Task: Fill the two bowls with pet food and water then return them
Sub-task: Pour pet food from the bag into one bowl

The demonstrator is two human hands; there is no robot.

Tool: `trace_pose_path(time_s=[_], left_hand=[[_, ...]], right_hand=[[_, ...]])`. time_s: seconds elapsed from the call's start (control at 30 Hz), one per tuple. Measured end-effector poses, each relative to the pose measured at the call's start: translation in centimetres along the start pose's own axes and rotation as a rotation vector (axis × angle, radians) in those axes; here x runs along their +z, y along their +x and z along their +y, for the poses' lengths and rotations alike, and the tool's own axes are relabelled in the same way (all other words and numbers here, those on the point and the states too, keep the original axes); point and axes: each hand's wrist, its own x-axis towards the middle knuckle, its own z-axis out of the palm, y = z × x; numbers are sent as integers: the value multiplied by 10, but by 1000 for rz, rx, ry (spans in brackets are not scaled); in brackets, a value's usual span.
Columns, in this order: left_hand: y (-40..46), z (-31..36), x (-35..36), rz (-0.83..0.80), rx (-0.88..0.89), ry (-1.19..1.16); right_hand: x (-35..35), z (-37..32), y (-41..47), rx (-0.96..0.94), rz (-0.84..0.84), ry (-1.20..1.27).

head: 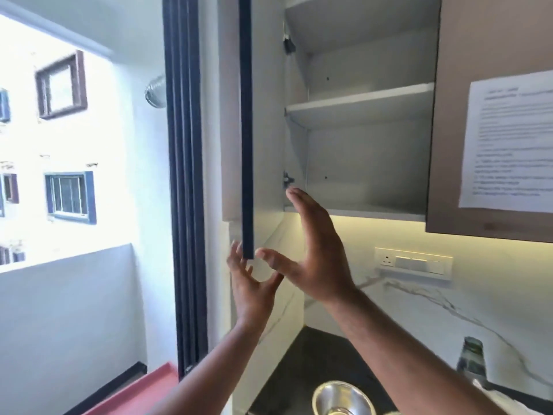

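Note:
A steel bowl (342,398) stands on the dark counter (299,369) at the bottom of the view, partly hidden by my right forearm. Above it a wall cabinet (359,163) hangs with its door (247,130) swung out edge-on toward me; the visible shelves are bare. My left hand (251,289) is raised with fingers spread, its fingertips touching the lower corner of the door. My right hand (314,250) is open too, palm facing left, fingertips up at the cabinet's bottom shelf edge and thumb near the door corner. Neither hand holds anything. I see only one bowl.
A patterned glass bottle (472,362) stands on the counter against the marble backsplash at right. A switch and socket plate (413,262) sits under the lit cabinet underside. A printed sheet (508,145) is stuck on the neighbouring cabinet door. A dark window frame (185,190) rises at left.

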Motion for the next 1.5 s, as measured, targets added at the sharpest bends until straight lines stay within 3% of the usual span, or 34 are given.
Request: trace_pose_path(time_s=[0.1,0.27,0.47,0.53,0.67,0.87,1.03,1.2,1.5], left_hand=[[19,20,-17,-77,176,79],[30,56,-23,-180,323,55],[16,58,0,-224,279,-96],[12,58,18,-230,303,-49],[4,54,63,-196,455,248],[-6,48,129,-238,495,157],[3,32,190,-365,543,291],[16,18,237,-425,575,406],[34,-2,292,-449,607,519]], right_hand=[[21,-36,16,0,24,-66],[43,-66,26,54,12,-209],[28,-52,22,92,52,-308],[17,-42,18,96,71,-341],[-15,-11,11,68,63,-424],[-69,60,-2,35,57,-580],[-108,130,-9,137,-38,-824],[-132,190,-6,118,-146,-1108],[-139,265,2,207,-219,-1118]])
